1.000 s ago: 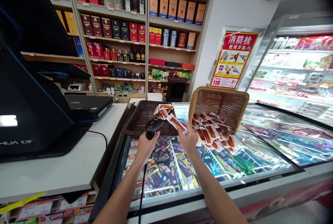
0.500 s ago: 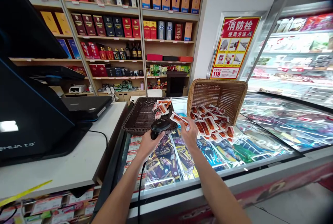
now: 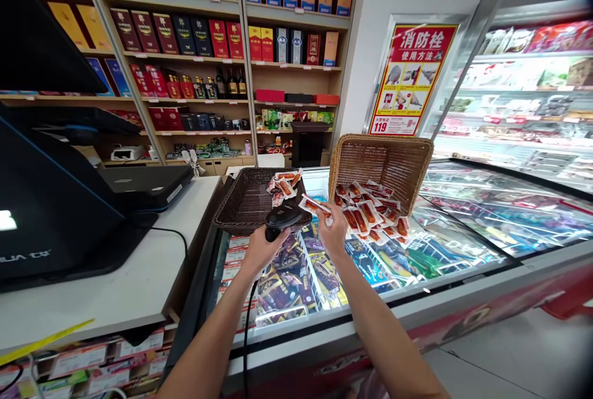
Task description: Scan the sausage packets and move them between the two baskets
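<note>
A black corded barcode scanner (image 3: 283, 216) is gripped in my left hand (image 3: 260, 252), its head turned toward my right side. My right hand (image 3: 333, 229) pinches one vacuum-packed sausage (image 3: 315, 205) by its end, close to the scanner's head. Behind the scanner lies a dark brown wicker basket (image 3: 241, 201) with several packed sausages (image 3: 286, 184) at its right end. To the right, a lighter wicker basket (image 3: 359, 161) is tipped on its side, and a pile of packed sausages (image 3: 365, 217) spills from it onto the freezer's glass top.
Both baskets rest on a glass-topped chest freezer (image 3: 445, 244) holding packaged goods. On the left a white counter (image 3: 115, 263) carries a black checkout terminal (image 3: 50, 201). The scanner's cable (image 3: 248, 331) hangs down the freezer front. Shelves of boxed bottles (image 3: 185, 34) line the back wall.
The view has shifted slightly, so the scene sits a little further left and higher. Both hands keep their holds on the scanner and the sausage, with hardly any movement between them.
</note>
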Demonstrator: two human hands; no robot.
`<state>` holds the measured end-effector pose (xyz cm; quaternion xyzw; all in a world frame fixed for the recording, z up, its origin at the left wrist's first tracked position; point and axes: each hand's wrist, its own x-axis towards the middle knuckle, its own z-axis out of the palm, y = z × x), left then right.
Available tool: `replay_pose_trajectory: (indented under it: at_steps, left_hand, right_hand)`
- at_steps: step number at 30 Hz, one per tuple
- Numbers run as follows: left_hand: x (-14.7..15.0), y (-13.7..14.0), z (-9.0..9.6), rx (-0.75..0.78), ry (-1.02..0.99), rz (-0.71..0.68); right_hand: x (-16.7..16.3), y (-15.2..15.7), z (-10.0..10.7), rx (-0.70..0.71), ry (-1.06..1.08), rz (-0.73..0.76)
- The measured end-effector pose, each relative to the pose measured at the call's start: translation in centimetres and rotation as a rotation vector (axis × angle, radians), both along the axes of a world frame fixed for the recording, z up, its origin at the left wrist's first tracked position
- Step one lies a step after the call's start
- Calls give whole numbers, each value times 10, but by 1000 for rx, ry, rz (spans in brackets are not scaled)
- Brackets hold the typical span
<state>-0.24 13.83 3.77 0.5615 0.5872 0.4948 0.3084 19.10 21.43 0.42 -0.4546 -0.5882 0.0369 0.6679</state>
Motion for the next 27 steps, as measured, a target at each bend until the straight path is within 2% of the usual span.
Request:
replay_pose_trajectory:
  at_steps: [5, 15, 18, 22, 25, 27]
  left_hand:
    - [0, -2, 2, 6, 55, -93]
    - [4, -3, 4, -10, -23, -56]
    - [5, -4, 11, -9, -86, -10]
    - [2, -2, 17, 3, -192, 37]
    - [-1, 2, 17, 6, -229, 62]
    - [-2, 4, 15, 1, -228, 73]
  right_hand:
    - [0, 0, 0, 8, -5, -5]
    - [2, 3, 0, -11, -4, 2]
    - [16, 12, 2, -76, 51, -168]
    - [45, 31, 0, -305, 213, -531]
    - [59, 41, -7, -483, 186, -583]
    - [62, 43, -12, -527, 98, -562]
